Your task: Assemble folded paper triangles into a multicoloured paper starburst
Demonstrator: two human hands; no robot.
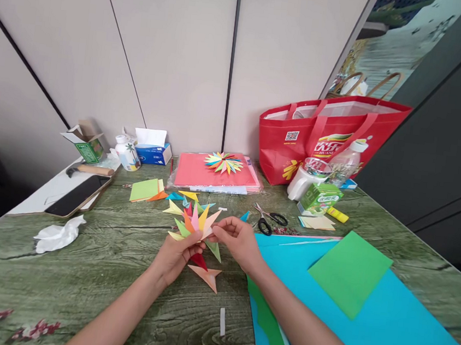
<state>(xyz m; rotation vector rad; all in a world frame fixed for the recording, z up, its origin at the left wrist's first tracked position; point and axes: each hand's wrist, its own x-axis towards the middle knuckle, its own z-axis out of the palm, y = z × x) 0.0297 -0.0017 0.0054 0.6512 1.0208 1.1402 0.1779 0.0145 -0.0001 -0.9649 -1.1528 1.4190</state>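
Observation:
My left hand (180, 255) pinches a fan of folded paper points (195, 221) in pink, yellow, orange and green. On its right side, my right hand (238, 243) has thumb and forefinger closed at the edge of a pale peach point; the fingers hide the exact grip. Loose folded paper pieces lie around the hands: a peach one (206, 277) in front, a red one (200, 261) under the left hand, and orange, blue and yellow ones behind. A finished-looking multicoloured paper ring (224, 163) rests on a pack of red paper (189, 171) at the back.
Black-handled scissors (267, 218) lie right of the hands. Large blue sheets (361, 340) with a green square (350, 274) cover the right side. A red bag (286, 151), mug (302, 183) and green box (319, 199) stand behind. A phone (78, 195) and crumpled tissue (59, 234) lie left.

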